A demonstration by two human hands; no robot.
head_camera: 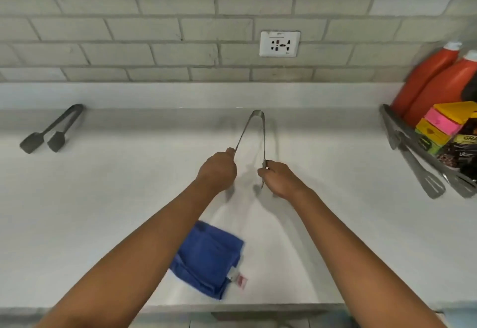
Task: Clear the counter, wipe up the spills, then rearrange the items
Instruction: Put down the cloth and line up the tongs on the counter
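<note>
Left hand (218, 170) and right hand (280, 179) each clench one arm of the steel tongs (254, 131), seemingly lifted off the table (103, 198); blue cloth (206, 258) lies nearer

Left hand (219, 170), right hand (280, 179) hold steel tongs (254, 131).

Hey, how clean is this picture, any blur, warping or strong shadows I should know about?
Head view: wide-angle warp bows the counter edge and tilts the orange bottles; right-edge items smear; metal tongs held by left hand and right hand stay fairly sharp, with soft shadows beneath; no harsh glare.
</note>
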